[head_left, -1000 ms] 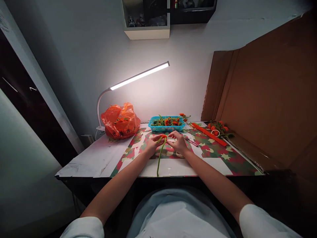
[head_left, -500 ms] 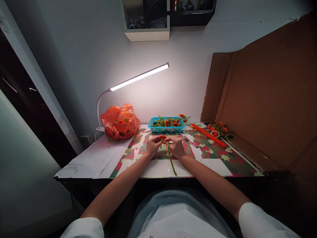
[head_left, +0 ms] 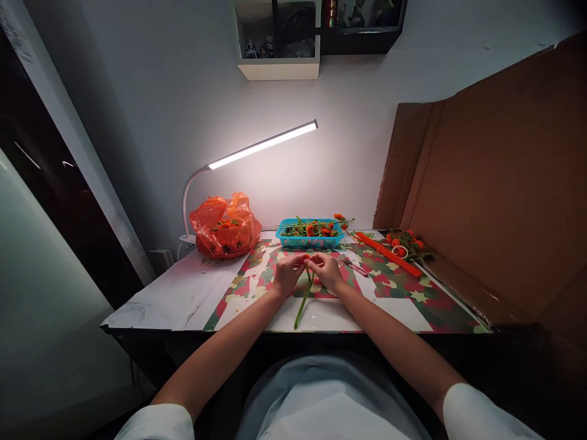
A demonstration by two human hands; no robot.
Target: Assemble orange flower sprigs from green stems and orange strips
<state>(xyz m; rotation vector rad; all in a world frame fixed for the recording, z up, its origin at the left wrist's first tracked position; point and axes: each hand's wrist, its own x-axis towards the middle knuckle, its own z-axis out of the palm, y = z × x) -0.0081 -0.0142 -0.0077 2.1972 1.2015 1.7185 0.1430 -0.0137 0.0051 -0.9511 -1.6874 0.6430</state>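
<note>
Over the middle of the table, my left hand (head_left: 287, 272) and my right hand (head_left: 324, 271) meet fingertip to fingertip. Both are closed in a pinch around a small orange flower (head_left: 307, 258), mostly hidden by the fingers. A fuzzy green stem, like a pipe cleaner (head_left: 301, 307), hangs from between the hands toward the table's front edge. A shorter green piece shows near its top. Just beyond the hands stands a blue basket (head_left: 309, 242) with orange flowers (head_left: 324, 230) and green stems. To the right of my right hand lies a pair of pink-handled scissors (head_left: 356, 267).
An orange plastic bag (head_left: 227, 235) holding orange flowers stands at the left, beneath a lit lamp (head_left: 263, 145). On the right lie a long orange strip (head_left: 389, 254), more flowers (head_left: 409, 240) and a white ring (head_left: 399, 252). A cardboard sheet (head_left: 495, 183) walls the right side.
The hands have drawn closer together around the flower. The hanging stem swung right, then back left. The view has shifted slightly.
</note>
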